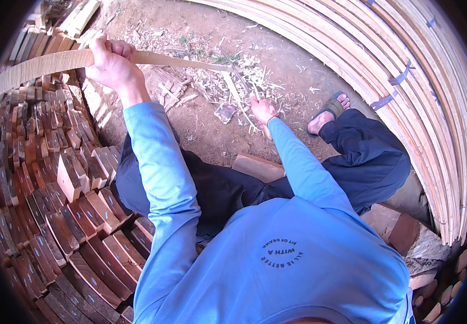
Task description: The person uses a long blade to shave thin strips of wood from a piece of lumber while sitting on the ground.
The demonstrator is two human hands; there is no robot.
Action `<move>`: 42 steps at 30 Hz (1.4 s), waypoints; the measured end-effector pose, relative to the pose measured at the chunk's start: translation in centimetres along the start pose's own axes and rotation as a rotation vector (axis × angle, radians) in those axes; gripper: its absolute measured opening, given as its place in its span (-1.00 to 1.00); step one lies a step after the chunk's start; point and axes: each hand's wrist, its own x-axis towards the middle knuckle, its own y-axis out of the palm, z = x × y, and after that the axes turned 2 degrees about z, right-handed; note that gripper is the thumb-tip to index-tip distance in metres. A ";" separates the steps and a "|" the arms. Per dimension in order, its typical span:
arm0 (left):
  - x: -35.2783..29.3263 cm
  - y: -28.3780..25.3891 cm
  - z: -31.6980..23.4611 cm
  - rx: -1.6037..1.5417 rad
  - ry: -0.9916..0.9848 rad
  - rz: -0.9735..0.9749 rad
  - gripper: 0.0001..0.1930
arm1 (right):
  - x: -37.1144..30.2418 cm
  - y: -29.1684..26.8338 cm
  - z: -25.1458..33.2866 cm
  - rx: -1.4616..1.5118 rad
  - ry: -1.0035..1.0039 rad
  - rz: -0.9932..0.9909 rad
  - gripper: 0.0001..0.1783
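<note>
My left hand (pixel 113 65) is closed around a long, flat wooden board (pixel 42 66). The board runs from the left edge past my fist, and its far end narrows toward the wood shavings. Lower and to the right, my right hand (pixel 264 110) grips a knife (pixel 237 74). Its thin, dark blade points up and left and meets the tip of the board; part of the handle shows below my fist. A pale sliver of wood (pixel 233 93) hangs or lies beside the blade; I cannot tell whether it is still attached.
Shavings (pixel 255 70) litter the dirt floor around the board's tip. Stacked reddish-brown wood blocks (pixel 55 237) fill the left side. Long pale boards (pixel 352 48), bound with straps, curve along the right. A sandalled foot (pixel 328 114) rests beside them. A wood block (pixel 257 167) lies near my legs.
</note>
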 end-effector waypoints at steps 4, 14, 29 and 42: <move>0.5 -1.0 0.2 -0.002 0.036 0.007 -0.68 | -2.4 -3.1 3.0 0.077 0.002 0.124 -0.18; 1.1 -1.9 0.3 0.019 0.051 -0.008 -0.64 | -2.6 -2.4 4.3 0.074 -0.046 0.143 -0.17; 0.8 -0.6 0.4 -0.029 0.010 0.002 -0.66 | -1.9 -2.3 2.5 0.045 -0.179 0.015 -0.14; 1.3 -1.1 0.7 -0.034 0.010 0.006 -0.66 | -2.8 -2.5 4.2 -0.034 -0.271 0.001 -0.21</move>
